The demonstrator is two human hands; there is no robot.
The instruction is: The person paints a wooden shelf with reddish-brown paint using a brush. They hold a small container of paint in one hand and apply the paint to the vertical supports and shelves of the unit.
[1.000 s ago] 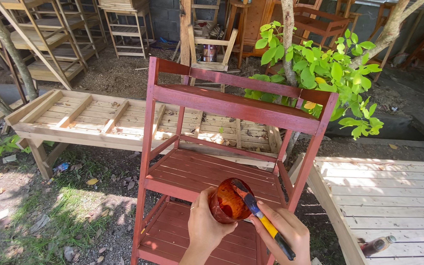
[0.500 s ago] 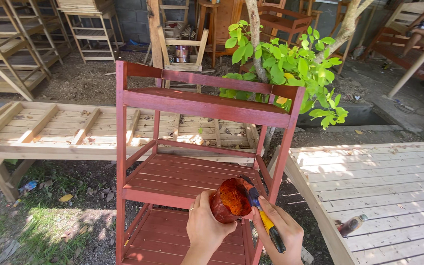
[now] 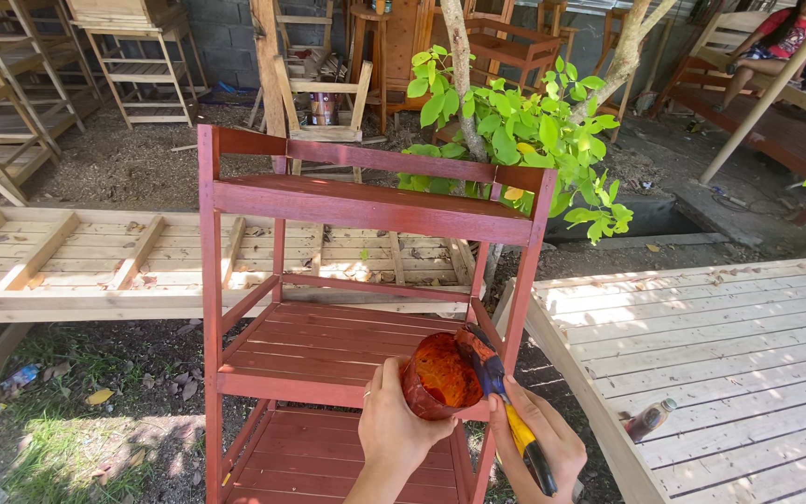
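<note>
Left hand [image 3: 394,434] grips the paint cup [image 3: 438,376], at 6 o'clock by the red shelf [image 3: 366,210] | right hand [image 3: 538,443] grips the brush [image 3: 501,401], tip in the cup | risk: a tipped cup may spill paint on the shelf.

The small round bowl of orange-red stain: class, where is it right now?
In the head view, the small round bowl of orange-red stain sits low and centre, held by the left hand before the red wooden shelf unit, beside the yellow-handled paintbrush in the right hand.
</note>
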